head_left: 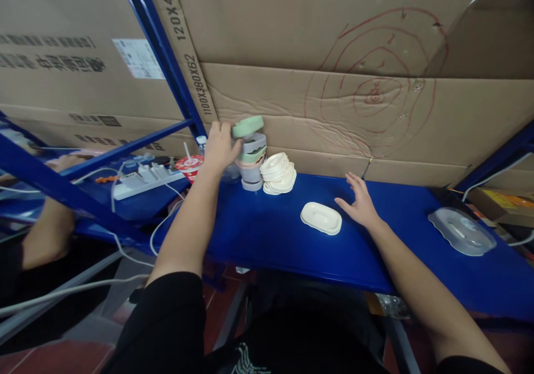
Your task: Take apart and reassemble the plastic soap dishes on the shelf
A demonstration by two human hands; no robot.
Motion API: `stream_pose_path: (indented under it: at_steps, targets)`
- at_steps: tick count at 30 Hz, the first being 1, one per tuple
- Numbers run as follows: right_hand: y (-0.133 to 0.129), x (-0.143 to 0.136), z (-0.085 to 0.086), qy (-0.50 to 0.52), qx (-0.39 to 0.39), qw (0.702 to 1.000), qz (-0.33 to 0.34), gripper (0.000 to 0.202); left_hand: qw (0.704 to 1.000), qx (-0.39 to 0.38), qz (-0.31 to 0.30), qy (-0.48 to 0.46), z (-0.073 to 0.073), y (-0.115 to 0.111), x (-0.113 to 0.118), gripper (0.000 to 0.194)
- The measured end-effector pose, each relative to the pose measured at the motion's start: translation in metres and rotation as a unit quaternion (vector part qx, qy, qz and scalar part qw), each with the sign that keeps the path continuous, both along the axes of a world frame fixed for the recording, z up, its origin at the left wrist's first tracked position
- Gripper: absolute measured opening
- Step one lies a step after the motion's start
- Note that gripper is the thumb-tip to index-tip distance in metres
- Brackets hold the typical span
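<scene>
My left hand (222, 147) is at the left end of the blue table, against the upper left side of a stack of coloured pieces (251, 172). A green piece (247, 126) sits tilted on top of that stack, by my fingers; whether they grip it I cannot make out. Right beside the stack is a pile of cream lids (278, 173). One cream oval lid (321, 218) lies alone on the tabletop. My right hand (361, 202) hovers just right of this lid, fingers apart and holding nothing.
A clear plastic lid (462, 231) lies at the right of the blue table (275, 246). A red cup with a straw (189, 165) and a white power strip (148, 180) are at the left. Cardboard (283, 96) stands behind. Another person's arm (52, 218) is at far left.
</scene>
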State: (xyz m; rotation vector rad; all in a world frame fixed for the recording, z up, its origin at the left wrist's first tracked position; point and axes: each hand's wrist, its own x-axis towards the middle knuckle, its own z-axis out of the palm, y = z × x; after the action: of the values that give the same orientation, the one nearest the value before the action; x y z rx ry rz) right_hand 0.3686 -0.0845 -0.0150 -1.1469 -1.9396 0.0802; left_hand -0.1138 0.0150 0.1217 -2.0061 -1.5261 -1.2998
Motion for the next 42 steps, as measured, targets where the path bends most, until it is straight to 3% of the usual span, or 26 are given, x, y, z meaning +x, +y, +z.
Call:
stream_pose_path:
  at_steps: [5, 11, 14, 17, 19, 21, 24, 27, 29, 32, 37, 40, 42]
  targets:
    - [-0.003, -0.002, 0.003, -0.005, -0.007, 1.000, 0.004, 0.086, 0.999, 0.016, -0.038, -0.009, -0.004, 0.006, 0.006, 0.070]
    - [-0.003, -0.003, 0.004, -0.030, -0.010, 0.999, 0.010, 0.085, 1.000, -0.017, -0.009, -0.010, -0.014, 0.006, 0.012, 0.083]
    - [-0.002, -0.002, 0.004, -0.039, -0.010, 0.999, 0.012, 0.084, 0.999, 0.019, 0.012, -0.041, -0.017, -0.002, 0.021, 0.080]
    - [-0.001, 0.000, 0.004, -0.041, -0.019, 0.999, 0.012, 0.086, 0.994, 0.076, 0.005, -0.079, -0.025, -0.021, 0.049, 0.067]
    - [-0.001, 0.000, 0.004, -0.056, -0.044, 0.997, 0.029, 0.088, 0.991, 0.081, -0.062, -0.082, -0.039, -0.041, 0.081, 0.053]
    - [-0.002, -0.001, 0.004, -0.087, -0.086, 0.990, 0.069, 0.092, 0.983, 0.028, -0.180, -0.027, -0.061, -0.062, 0.117, 0.041]
    - [-0.006, -0.007, 0.002, -0.151, -0.156, 0.967, 0.135, 0.105, 0.930, -0.103, -0.335, 0.110, -0.103, -0.091, 0.165, 0.044]
    - [-0.008, -0.016, 0.000, -0.203, -0.179, 0.946, 0.179, 0.107, 0.888, -0.223, -0.345, 0.207, -0.138, -0.105, 0.189, 0.073]
    - [-0.008, -0.018, -0.001, -0.216, -0.173, 0.943, 0.184, 0.100, 0.875, -0.274, -0.321, 0.239, -0.150, -0.107, 0.191, 0.078]
    - [-0.005, -0.012, 0.002, -0.190, -0.130, 0.963, 0.138, 0.083, 0.888, -0.273, -0.286, 0.235, -0.151, -0.105, 0.186, 0.074]
    - [0.000, 0.014, 0.021, -0.140, -0.039, 0.989, 0.008, 0.068, 0.909, -0.260, -0.250, 0.210, -0.147, -0.104, 0.184, 0.048]
    - [-0.003, 0.045, 0.035, -0.142, -0.038, 0.978, -0.147, 0.066, 0.911, -0.266, -0.245, 0.198, -0.148, -0.105, 0.186, 0.050]
    - [-0.007, 0.077, 0.040, -0.136, -0.084, 0.949, -0.271, 0.072, 0.913, -0.265, -0.243, 0.192, -0.148, -0.105, 0.187, 0.053]
